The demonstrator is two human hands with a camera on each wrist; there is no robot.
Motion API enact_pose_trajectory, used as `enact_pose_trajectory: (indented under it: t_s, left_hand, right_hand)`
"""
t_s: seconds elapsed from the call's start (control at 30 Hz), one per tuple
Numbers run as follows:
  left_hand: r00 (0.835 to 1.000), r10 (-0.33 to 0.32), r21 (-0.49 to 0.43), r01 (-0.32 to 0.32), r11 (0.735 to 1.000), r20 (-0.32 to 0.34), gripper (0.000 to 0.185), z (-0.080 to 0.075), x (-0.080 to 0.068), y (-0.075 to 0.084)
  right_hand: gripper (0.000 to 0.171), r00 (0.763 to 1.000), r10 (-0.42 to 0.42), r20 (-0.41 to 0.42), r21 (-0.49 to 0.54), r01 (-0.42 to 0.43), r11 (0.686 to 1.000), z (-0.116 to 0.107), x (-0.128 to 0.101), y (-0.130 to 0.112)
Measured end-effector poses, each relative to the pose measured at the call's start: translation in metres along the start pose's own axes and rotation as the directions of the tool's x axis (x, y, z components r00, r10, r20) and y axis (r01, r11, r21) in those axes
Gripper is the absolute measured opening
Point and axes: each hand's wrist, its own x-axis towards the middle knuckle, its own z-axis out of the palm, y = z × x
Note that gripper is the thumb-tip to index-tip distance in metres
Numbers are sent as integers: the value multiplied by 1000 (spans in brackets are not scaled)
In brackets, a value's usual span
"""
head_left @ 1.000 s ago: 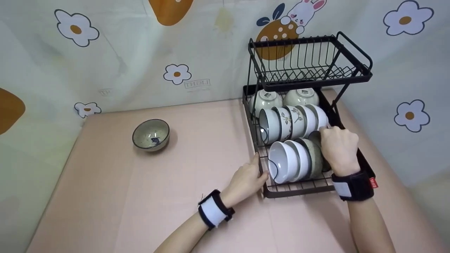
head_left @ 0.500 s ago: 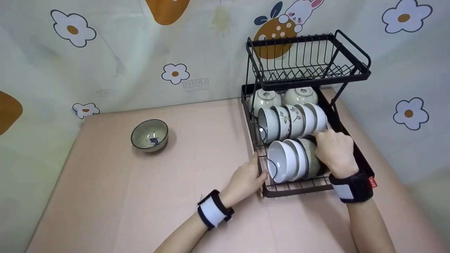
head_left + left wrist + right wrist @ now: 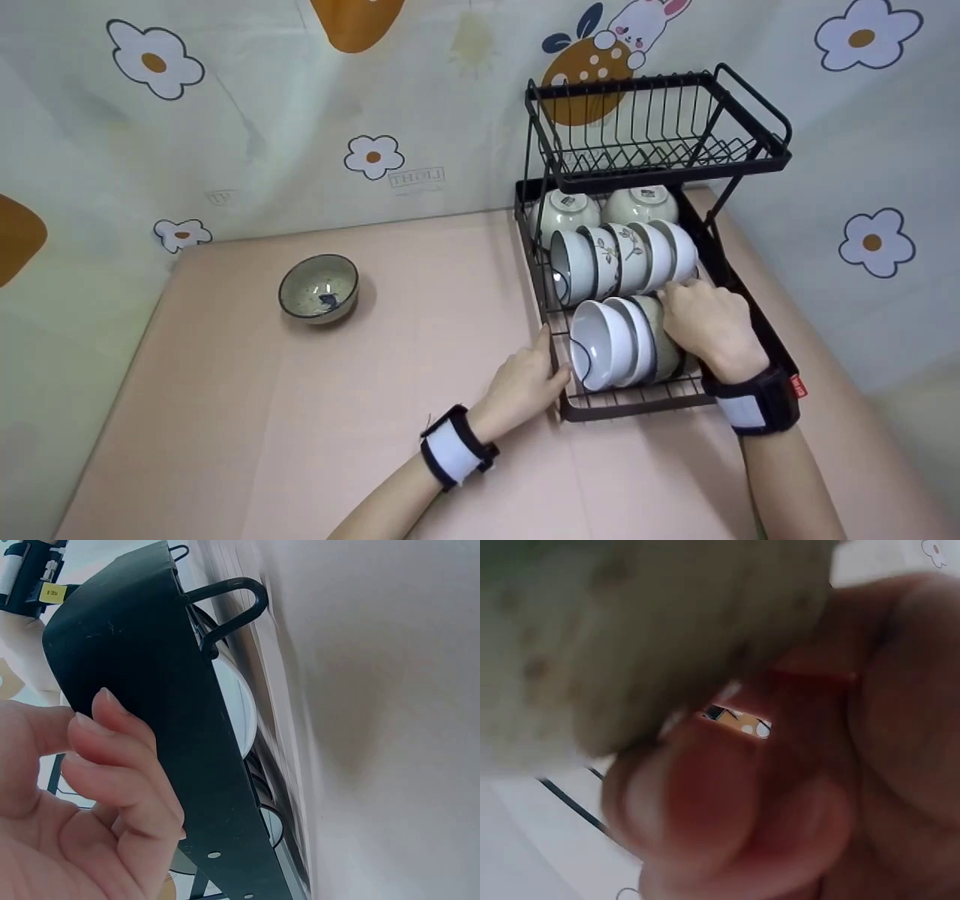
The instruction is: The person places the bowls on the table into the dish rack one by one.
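My right hand holds a grey-green speckled bowl that stands on its side at the right end of the front row. That bowl fills the upper left of the right wrist view, with curled fingers against it. Beside it in the head view stand another speckled bowl and two white bowls. My left hand grips the left edge of the black two-tier dish rack; its fingers lie against the rack's outer wall in the left wrist view.
Behind the front row are several more bowls on edge. Two upturned bowls sit at the back. The rack's upper tier overhangs them. A lone speckled bowl stands upright on the pink table at left.
My right hand has moved left, and the speckled bowl in it now stands close against the front row. My left hand stays on the rack's edge.
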Motion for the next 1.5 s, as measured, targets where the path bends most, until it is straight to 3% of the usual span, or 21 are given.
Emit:
enact_pose_trajectory:
  t_s: [0.17, 0.33, 0.5, 0.67, 1.0, 1.17, 1.27, 1.37, 1.5]
  left_hand:
    - [1000, 0, -10, 0, 1000, 6, 69, -1, 0, 0]
    - [1000, 0, -12, 0, 1000, 17, 70, -4, 1, -1]
    - [1000, 8, -23, -8, 1000, -1, 70, -12, 3, -4]
    - [999, 6, -49, -7, 999, -37, 64, -25, 6, -7]
    - [990, -14, -47, 7, 999, -142, 55, -47, 8, -13]
    - [987, -25, -25, 21, 999, -159, 52, -52, 10, -17]
    - [981, -71, -27, 67, 997, -178, 52, -59, 13, -24]
    - [964, -141, -27, 138, 990, -226, 52, -71, 17, -35]
    - [924, -238, -41, 237, 971, -300, 54, -89, 20, -54]
  right_hand:
    - [35, 1000, 3, 15, 37, -4, 999, -4, 0, -1]
    - [33, 1000, -12, -22, 66, 13, 998, -6, -2, -4]
    - [27, 993, -60, -101, 76, 68, 995, -7, -5, -7]
    - [20, 971, -129, -201, 78, 147, 986, -6, -7, -14]
    - [6, 885, -312, -347, 52, 350, 935, 2, -12, -37]
    - [9, 812, -400, -425, -10, 438, 899, 9, -16, -49]
    - [13, 774, -450, -446, -37, 486, 873, 13, -20, -58]
    - [14, 747, -490, -449, -52, 526, 849, 19, -24, -67]
    - [15, 700, -538, -469, -87, 570, 817, 29, -26, -78]
